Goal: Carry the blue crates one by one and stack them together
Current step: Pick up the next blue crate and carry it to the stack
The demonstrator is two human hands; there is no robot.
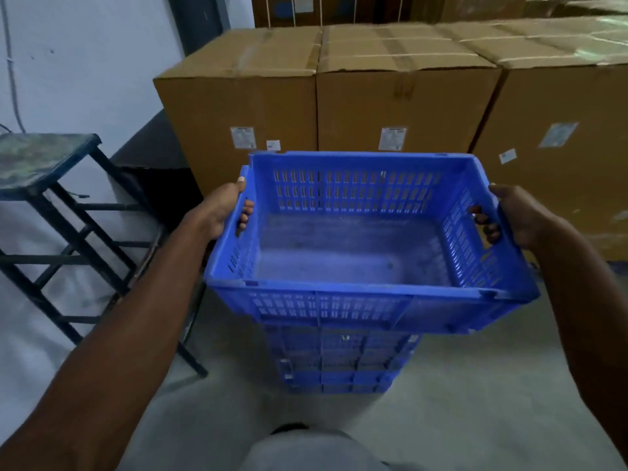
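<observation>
Both hands [217, 212] grip slotted blue crate [356, 253].

The held blue crate [356, 253] is moulded plastic with slotted walls, its smooth floor dulled by a scuffed, dusty film, and the stacked crates [339, 362] under it are the same matt blue plastic. Behind stand cardboard boxes [401, 100] of plain brown corrugated board sealed with slightly shiny tape and bearing paper labels. The stool [44, 185] has a dark painted metal frame and a worn, mottled seat, and the floor [458, 402] looks like smooth grey concrete.
</observation>
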